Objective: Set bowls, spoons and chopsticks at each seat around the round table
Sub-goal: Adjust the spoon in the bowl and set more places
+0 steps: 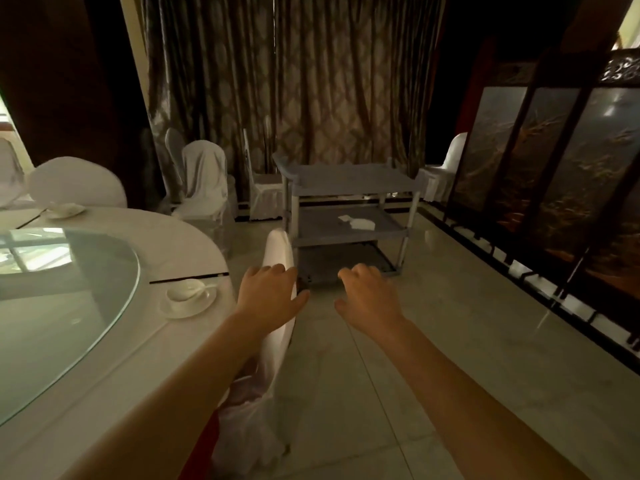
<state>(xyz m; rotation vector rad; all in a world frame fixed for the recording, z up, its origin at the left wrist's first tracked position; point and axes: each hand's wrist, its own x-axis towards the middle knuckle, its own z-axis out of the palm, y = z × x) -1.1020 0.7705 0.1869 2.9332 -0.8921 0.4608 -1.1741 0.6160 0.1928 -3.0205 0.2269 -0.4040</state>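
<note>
Round table (pixel 104 358): white cloth, smooth, curving along the left edge of view.
Glass turntable (pixel 52 306): a clear round disc lying on the cloth, mirroring a window.
Far setting: a white bowl (pixel 64 210) on a saucer by the table's back rim, near a covered chair (pixel 78 183).
Near setting: a white bowl (pixel 185 292) with a spoon (pixel 197 291) lying in it, on a saucer, and dark chopsticks (pixel 188 277) just behind it, pointing at the rim.
Left hand (pixel 270 299): arm stretched forward, palm down, fingers loosely spread and holding nothing, over the white-draped chair back (pixel 278 251).
Right hand (pixel 369 299): arm out alongside, palm down, fingers curled slightly, empty, above the pale glossy floor tiles.
Cart (pixel 349 209): grey plastic, three shelves, something small and white on the middle one.
Screen (pixel 554 168): dark lacquered folding panels, far right.
</note>
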